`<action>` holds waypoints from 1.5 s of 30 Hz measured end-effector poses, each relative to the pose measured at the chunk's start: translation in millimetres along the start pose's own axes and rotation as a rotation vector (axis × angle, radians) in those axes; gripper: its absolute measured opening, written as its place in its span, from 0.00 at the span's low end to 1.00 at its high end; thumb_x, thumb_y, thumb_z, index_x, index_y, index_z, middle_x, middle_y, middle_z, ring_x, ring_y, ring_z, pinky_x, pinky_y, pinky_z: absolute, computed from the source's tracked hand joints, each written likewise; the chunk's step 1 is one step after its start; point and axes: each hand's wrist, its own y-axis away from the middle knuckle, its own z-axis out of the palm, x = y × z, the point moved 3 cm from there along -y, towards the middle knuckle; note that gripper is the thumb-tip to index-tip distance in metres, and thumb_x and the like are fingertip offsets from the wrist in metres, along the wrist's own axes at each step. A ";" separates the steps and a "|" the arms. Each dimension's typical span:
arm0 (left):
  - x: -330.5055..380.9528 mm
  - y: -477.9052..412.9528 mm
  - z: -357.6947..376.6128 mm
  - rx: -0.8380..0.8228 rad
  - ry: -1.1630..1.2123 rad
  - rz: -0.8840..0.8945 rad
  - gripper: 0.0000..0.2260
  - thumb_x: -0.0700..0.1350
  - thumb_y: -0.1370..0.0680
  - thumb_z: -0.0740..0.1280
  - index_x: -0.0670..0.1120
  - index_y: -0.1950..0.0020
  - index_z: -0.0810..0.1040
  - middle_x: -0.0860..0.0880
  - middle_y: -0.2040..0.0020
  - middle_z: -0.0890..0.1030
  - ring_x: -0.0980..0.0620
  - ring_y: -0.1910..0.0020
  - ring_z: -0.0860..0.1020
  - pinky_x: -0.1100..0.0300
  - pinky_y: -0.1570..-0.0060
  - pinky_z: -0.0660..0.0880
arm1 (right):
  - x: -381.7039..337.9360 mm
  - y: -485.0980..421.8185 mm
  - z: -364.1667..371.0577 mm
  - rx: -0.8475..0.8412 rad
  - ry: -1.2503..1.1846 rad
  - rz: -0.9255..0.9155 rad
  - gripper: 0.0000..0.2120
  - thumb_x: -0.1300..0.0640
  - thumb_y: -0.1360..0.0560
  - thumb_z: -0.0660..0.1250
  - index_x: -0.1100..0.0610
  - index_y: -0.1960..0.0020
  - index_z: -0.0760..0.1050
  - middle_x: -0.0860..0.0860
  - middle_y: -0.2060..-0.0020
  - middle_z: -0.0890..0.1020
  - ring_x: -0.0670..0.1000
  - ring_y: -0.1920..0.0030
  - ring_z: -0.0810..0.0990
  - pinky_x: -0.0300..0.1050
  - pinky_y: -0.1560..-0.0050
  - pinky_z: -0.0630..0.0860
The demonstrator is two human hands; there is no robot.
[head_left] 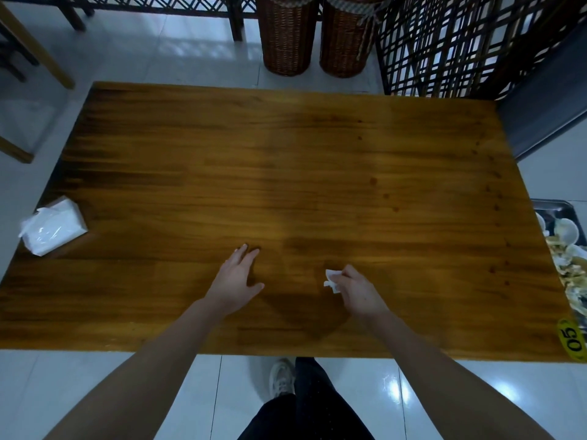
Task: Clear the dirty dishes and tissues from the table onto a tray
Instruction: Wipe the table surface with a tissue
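My right hand pinches a small crumpled white tissue just above the wooden table, near its front edge. To its left, my left hand lies flat on the wood with fingers straight and spread, holding nothing. A metal tray sits beyond the table's right edge, loaded with white dishes and food scraps; only its left part is in view.
A plastic-wrapped pack of white tissues lies at the table's left edge. A yellow "05" sticker marks the front right corner. Two wicker baskets and a dark lattice screen stand behind the table; a wooden chair is at far left.
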 end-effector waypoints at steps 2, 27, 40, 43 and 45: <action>2.1 -9.8 -1.5 -0.006 0.004 -0.007 0.36 0.53 0.24 0.69 0.55 0.22 0.52 0.53 0.21 0.48 0.49 0.23 0.48 0.50 0.26 0.54 | 6.4 -7.2 -3.7 0.009 -0.032 -0.020 0.10 0.56 0.20 0.58 0.54 0.42 0.74 0.46 0.52 0.71 0.48 0.52 0.72 0.36 0.62 0.65; 11.9 -88.4 -31.5 0.085 0.006 -0.035 0.36 0.53 0.24 0.69 0.53 0.22 0.52 0.51 0.21 0.49 0.49 0.22 0.48 0.52 0.26 0.53 | -29.2 -147.4 -29.5 0.045 -0.211 -0.104 0.09 0.58 0.20 0.57 0.56 0.46 0.76 0.48 0.49 0.72 0.46 0.54 0.74 0.45 0.50 0.75; 64.9 -131.8 -32.8 0.025 -0.007 0.076 0.36 0.52 0.23 0.68 0.54 0.22 0.50 0.51 0.21 0.47 0.49 0.22 0.46 0.52 0.27 0.53 | 53.6 -155.4 -72.6 0.376 -0.349 0.350 0.09 0.66 0.23 0.63 0.59 0.47 0.78 0.53 0.47 0.75 0.46 0.56 0.75 0.35 0.55 0.75; 78.6 -146.7 -31.8 0.014 -0.044 0.098 0.36 0.52 0.24 0.69 0.54 0.22 0.51 0.51 0.21 0.47 0.49 0.22 0.47 0.51 0.27 0.53 | 48.9 -133.3 -62.5 0.314 -0.370 0.203 0.06 0.65 0.23 0.62 0.60 0.50 0.77 0.53 0.48 0.75 0.51 0.51 0.79 0.42 0.52 0.78; 89.2 -156.2 -31.0 0.008 -0.078 0.120 0.37 0.52 0.24 0.69 0.55 0.22 0.50 0.51 0.21 0.47 0.48 0.22 0.47 0.51 0.27 0.52 | 57.1 -116.2 -60.4 0.279 -0.365 0.108 0.05 0.67 0.23 0.62 0.62 0.51 0.77 0.54 0.48 0.76 0.53 0.47 0.80 0.45 0.48 0.79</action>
